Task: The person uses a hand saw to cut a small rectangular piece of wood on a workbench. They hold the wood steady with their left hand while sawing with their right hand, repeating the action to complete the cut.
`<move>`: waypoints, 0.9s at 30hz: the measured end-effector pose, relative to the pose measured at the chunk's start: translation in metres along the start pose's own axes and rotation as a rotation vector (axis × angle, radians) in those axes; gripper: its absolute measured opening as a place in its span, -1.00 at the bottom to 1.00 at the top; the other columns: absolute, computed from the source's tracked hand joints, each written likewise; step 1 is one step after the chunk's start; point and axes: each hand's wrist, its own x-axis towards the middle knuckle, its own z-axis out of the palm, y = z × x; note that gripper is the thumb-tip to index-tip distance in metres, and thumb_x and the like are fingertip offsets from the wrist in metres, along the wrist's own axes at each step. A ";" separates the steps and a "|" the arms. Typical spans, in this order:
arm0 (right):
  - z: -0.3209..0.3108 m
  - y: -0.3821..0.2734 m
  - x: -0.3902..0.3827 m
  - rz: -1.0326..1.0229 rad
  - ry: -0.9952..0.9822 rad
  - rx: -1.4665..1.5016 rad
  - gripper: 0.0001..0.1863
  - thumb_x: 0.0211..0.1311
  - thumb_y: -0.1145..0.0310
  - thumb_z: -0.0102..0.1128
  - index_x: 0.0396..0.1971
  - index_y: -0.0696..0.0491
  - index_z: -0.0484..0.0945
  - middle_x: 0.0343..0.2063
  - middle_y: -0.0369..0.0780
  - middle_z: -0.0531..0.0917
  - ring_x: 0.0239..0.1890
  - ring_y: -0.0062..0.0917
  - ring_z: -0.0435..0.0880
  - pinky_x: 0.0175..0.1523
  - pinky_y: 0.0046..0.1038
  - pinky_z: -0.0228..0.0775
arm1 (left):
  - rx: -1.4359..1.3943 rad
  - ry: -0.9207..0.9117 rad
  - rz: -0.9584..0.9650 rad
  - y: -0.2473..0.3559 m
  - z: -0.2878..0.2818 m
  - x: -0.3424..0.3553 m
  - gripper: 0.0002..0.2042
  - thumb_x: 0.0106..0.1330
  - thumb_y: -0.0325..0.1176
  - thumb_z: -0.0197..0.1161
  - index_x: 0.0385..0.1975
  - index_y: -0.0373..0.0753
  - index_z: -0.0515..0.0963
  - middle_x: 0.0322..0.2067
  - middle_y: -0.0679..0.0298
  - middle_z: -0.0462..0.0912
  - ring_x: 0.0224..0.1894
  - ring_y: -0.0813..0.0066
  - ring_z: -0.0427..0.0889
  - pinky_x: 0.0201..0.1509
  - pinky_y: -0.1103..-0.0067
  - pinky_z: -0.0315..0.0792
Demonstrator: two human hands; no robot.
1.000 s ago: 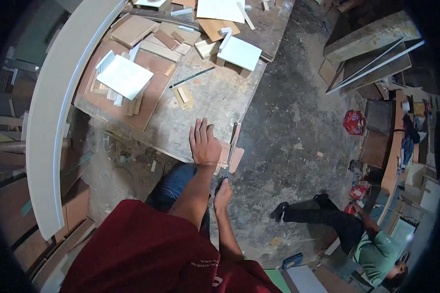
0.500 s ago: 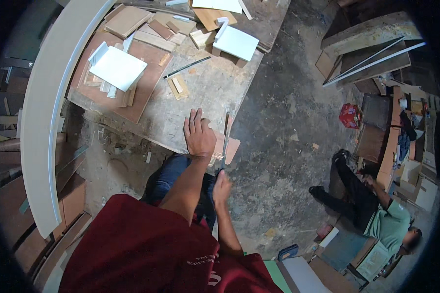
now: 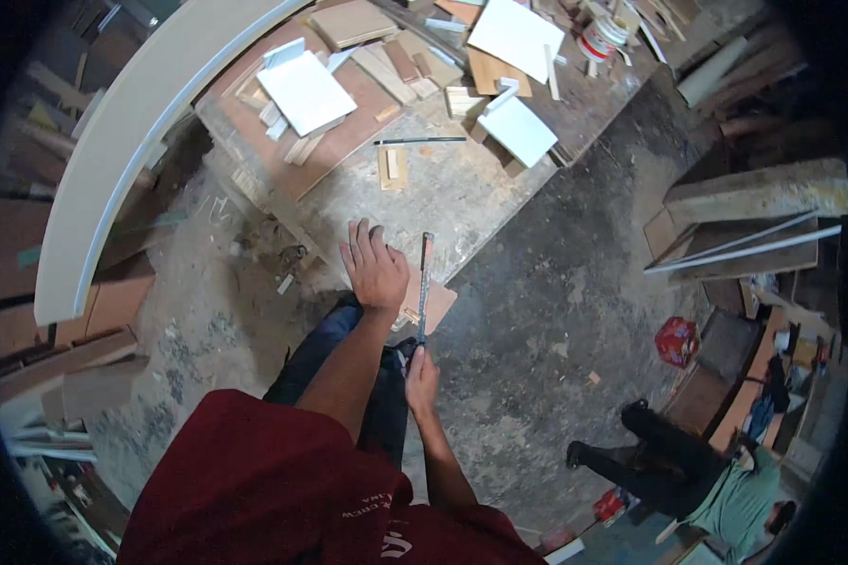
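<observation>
My left hand [image 3: 379,275] lies flat with its fingers stretched out, pressing at the worktable's near corner. Beside it a thin pinkish-brown board [image 3: 439,303] juts past the table edge, partly under my palm. My right hand [image 3: 422,379] is closed round the dark handle of a long, narrow metal tool [image 3: 424,292]; whether it is a saw or a file I cannot tell. The tool points away from me and lies across the board. A small pale piece of wood [image 3: 407,318] shows close to the tool, near my left wrist.
On the worktable [image 3: 349,202] lie white panels [image 3: 307,92], wood offcuts [image 3: 379,71], a dark rod [image 3: 420,141] and a small wood block [image 3: 392,169]. A long curved panel [image 3: 94,179] stands at left. At lower right a person [image 3: 725,490] in green sits near a red box [image 3: 676,341].
The view has turned, so the table appears shifted right and rotated. My right hand still grips the tool, and my left hand stays flat at the corner.
</observation>
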 end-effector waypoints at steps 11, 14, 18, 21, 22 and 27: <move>0.007 -0.013 0.015 0.073 -0.009 -0.065 -0.52 0.44 0.14 -0.32 -0.47 0.23 0.39 -0.69 -0.04 0.41 -0.62 -0.22 0.37 -0.45 -0.24 0.20 | -0.033 0.033 0.001 0.000 0.000 0.011 -0.64 0.11 -0.41 0.05 -0.05 -0.31 0.40 0.09 0.06 0.36 0.29 0.09 0.20 0.31 0.08 0.05; 0.009 -0.007 0.013 0.082 0.014 -0.034 -0.51 0.45 0.13 -0.31 -0.51 0.23 0.38 -0.74 -0.14 0.36 -0.64 -0.45 0.32 -0.49 -0.32 0.18 | -0.019 -0.016 -0.017 0.002 0.000 -0.007 -0.63 0.09 -0.41 0.06 -0.06 -0.30 0.41 0.08 0.07 0.36 0.29 0.10 0.21 0.31 0.09 0.05; 0.009 0.007 -0.001 0.127 -0.008 0.004 -0.58 0.44 0.20 -0.26 -0.47 0.23 0.37 -0.69 -0.14 0.37 -0.62 -0.46 0.32 -0.47 -0.34 0.20 | -0.022 0.005 -0.020 0.000 -0.001 0.001 -0.65 0.12 -0.42 0.03 -0.06 -0.31 0.40 0.08 0.09 0.37 0.29 0.09 0.19 0.34 0.11 0.00; 0.021 0.007 0.001 0.171 -0.002 0.212 -0.60 0.44 0.21 -0.25 -0.47 0.23 0.37 -0.69 -0.18 0.36 -0.62 -0.47 0.32 -0.47 -0.33 0.21 | -0.048 0.016 -0.024 0.003 -0.002 0.005 -0.67 0.13 -0.42 0.03 -0.07 -0.29 0.41 0.09 0.11 0.36 0.29 0.08 0.18 0.35 0.10 -0.03; 0.018 0.031 -0.013 -0.014 0.053 0.018 -0.62 0.42 0.23 -0.23 -0.47 0.23 0.37 -0.68 -0.17 0.38 -0.60 -0.46 0.35 -0.45 -0.33 0.23 | -0.060 0.006 -0.015 0.005 -0.002 0.002 -0.67 0.13 -0.42 0.03 -0.07 -0.28 0.42 0.09 0.11 0.36 0.29 0.08 0.18 0.35 0.09 -0.04; -0.052 0.064 -0.056 -0.054 -0.021 -0.245 -0.68 0.39 0.29 -0.17 -0.48 0.23 0.36 -0.65 -0.11 0.39 -0.53 -0.41 0.43 -0.37 -0.33 0.26 | -0.023 0.009 0.048 -0.001 0.000 0.000 -0.71 0.08 -0.41 0.12 -0.16 -0.21 0.48 0.08 0.17 0.36 0.30 0.09 0.16 0.35 0.10 -0.04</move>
